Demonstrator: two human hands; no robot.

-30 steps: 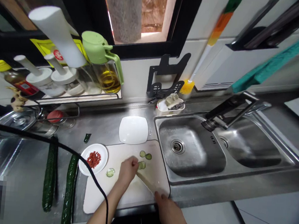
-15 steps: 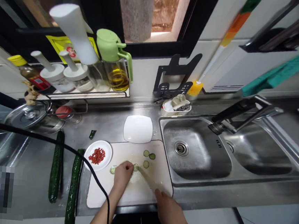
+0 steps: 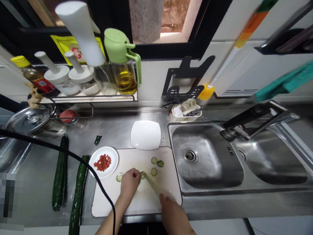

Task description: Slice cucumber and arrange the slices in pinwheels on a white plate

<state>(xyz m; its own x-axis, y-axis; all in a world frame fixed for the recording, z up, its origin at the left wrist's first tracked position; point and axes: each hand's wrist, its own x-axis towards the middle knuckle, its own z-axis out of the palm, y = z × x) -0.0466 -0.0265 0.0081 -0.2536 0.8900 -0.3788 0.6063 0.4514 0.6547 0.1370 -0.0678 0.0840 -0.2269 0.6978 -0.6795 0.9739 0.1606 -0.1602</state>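
Observation:
On the white cutting board (image 3: 110, 205), my left hand (image 3: 130, 184) is closed, its fingertips pinched at the edge of a cucumber slice (image 3: 143, 175). My right hand (image 3: 174, 214) is wrapped round the handle of a knife (image 3: 152, 185). The pale blade slants up and left, its tip at that same slice. Another cucumber slice (image 3: 119, 176) lies just left of my left hand. Three more cucumber slices (image 3: 154, 172) rest towards the board's right side. A round white plate (image 3: 114, 157) of chopped red pieces (image 3: 102, 163) overlaps the board's upper left corner.
Two whole cucumbers (image 3: 59, 178) lie left of the board. Behind it is a white square dish (image 3: 145, 135). A double steel sink (image 3: 208, 155) adjoins on the right. A black cable (image 3: 60, 148) crosses the view. Seasoning jars and an oil bottle (image 3: 123, 78) stand on a rack.
The whole view has shifted slightly. My right hand has moved a little left and up with the knife. My left hand stays at the slice.

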